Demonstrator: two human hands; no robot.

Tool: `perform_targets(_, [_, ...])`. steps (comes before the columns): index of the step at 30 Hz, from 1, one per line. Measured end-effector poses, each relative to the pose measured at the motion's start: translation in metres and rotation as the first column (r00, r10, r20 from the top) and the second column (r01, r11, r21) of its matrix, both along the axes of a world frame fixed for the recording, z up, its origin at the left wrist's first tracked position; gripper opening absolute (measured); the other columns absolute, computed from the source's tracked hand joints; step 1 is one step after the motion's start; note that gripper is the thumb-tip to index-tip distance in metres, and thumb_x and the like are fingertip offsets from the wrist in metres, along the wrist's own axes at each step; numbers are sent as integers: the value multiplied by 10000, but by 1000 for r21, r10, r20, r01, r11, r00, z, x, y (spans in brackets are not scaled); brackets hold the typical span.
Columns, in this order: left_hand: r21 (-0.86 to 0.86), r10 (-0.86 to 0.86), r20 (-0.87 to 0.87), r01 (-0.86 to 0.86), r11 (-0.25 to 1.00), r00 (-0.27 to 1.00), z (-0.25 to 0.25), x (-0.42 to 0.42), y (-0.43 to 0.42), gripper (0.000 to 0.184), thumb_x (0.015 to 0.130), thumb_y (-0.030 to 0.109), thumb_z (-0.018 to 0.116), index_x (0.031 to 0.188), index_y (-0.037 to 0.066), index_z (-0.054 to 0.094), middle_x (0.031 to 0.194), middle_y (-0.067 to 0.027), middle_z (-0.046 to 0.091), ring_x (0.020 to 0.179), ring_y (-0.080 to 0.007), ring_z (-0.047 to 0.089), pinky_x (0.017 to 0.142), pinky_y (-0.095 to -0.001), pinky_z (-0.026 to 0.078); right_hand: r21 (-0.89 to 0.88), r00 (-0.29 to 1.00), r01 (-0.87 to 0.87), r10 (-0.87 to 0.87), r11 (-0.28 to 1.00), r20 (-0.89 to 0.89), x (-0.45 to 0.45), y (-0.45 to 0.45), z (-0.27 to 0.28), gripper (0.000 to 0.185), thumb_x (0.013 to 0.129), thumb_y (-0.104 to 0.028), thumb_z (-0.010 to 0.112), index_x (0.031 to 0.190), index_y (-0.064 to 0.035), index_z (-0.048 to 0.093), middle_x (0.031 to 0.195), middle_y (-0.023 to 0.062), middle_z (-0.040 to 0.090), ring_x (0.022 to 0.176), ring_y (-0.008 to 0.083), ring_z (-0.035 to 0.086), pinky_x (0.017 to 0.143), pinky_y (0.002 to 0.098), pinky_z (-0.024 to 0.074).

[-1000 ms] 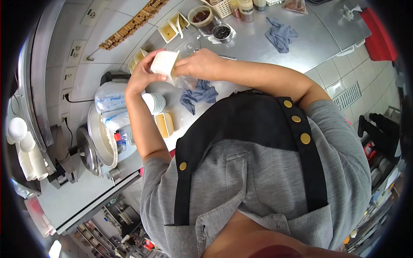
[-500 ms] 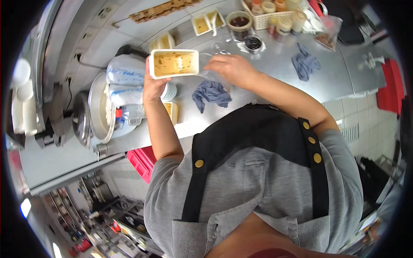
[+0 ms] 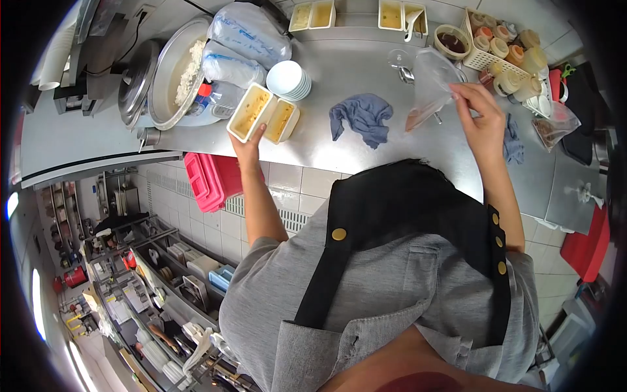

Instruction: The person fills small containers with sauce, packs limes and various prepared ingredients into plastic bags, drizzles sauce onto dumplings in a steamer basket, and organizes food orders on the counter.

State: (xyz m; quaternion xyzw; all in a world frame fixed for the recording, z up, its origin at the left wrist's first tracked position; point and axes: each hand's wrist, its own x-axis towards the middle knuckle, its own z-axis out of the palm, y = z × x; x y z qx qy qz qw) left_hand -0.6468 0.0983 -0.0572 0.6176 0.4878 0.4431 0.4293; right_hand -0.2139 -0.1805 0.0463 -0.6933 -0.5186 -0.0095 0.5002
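Observation:
My left hand (image 3: 247,149) is closed round a white rectangular tub (image 3: 239,116) with yellow-brown residue inside. A second, similar tub (image 3: 283,123) stands right against it at the counter's front edge. On the other side, my right hand (image 3: 483,117) pinches the edge of a clear plastic bag (image 3: 434,72), which hangs over the counter with something brown in its lower tip. A crumpled blue-grey cloth (image 3: 363,119) lies between the two hands. White bowls (image 3: 287,81) are stacked just behind the tubs.
A large metal pan (image 3: 157,98) with white rice, wrapped packages (image 3: 248,32) and a plastic bottle (image 3: 222,98) crowd the left. Sauce tubs (image 3: 392,14), a dark-sauce container (image 3: 452,42) and a basket of bottles (image 3: 480,60) line the back. A pink bin (image 3: 212,179) stands below.
My left hand has carried its tub left and down, next to the other tub. My right hand has moved right with the clear bag, now plainly seen. The view has shifted.

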Motion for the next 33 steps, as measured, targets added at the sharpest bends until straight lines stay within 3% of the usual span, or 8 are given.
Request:
perform_targets(4, [-68,78,33,-76,995,996,-59,-2,-13,785,766,63,888,1401,20,428,1331,-133,562,1249,-231,540,1070,-367,431,-27,993,78,-80,997,-90,20,-17,-3,187,895,38,693,1064,-16,750,1018,93,737,819,179,703,719,278,567])
perform_targets(8, [-105,-64,-170,47,993,983,-186,-54,48,1315,618,102,975,1570,77,68,1440,-179,445,1248,-290,530,1064,-409,474,-77,967,248,-251,966,-37,50,-49,-8,127,902,-16,702,1021,-10,744,943,107,721,832,214,717,731,307,583])
perform_targets(11, [-169,126,-28,-129,977,992,-141,-28,5,1411,643,-6,930,1623,177,-68,1569,-247,317,1330,-365,483,1108,-512,436,-63,925,378,-379,924,-8,84,-87,-9,120,892,-28,711,1007,-19,744,913,102,710,817,207,717,721,312,585])
perform_targets(14, [37,356,-249,-358,933,901,-109,-20,-19,1086,909,566,696,1635,115,27,1532,-347,345,1328,-441,488,1111,-507,391,-23,855,518,-518,855,10,106,-122,3,118,892,-33,712,1004,-21,745,913,91,711,787,196,717,706,299,583])
perform_targets(16, [406,585,-428,-431,806,689,-112,-36,-1,945,959,589,606,1527,-93,280,1484,-364,388,1337,-482,440,1097,-543,370,16,837,546,-546,838,23,131,-140,4,111,887,-41,722,993,-19,747,905,92,711,753,190,714,688,288,581])
perform_targets(20, [639,835,-330,-548,541,439,-89,-37,11,806,968,671,510,1384,-19,480,1375,-276,490,1268,-445,436,1039,-590,326,-64,790,611,-605,789,98,192,-169,-11,118,878,-71,742,988,-30,759,904,116,728,763,209,736,689,296,579])
perform_targets(30, [756,779,-263,-381,533,569,-36,29,13,611,947,589,604,1278,75,600,1373,-176,524,1275,-388,446,1052,-586,302,-328,616,748,-787,577,20,290,-189,-72,239,838,-136,764,1068,-74,774,952,168,747,796,253,748,755,359,582])
perform_targets(33, [783,788,-279,-345,518,549,-22,59,9,563,946,564,619,1255,93,623,1376,-185,521,1284,-386,445,1046,-593,324,-308,635,752,-766,584,98,288,-177,-86,618,804,-121,772,1395,-171,598,1413,244,542,975,331,720,892,420,568])
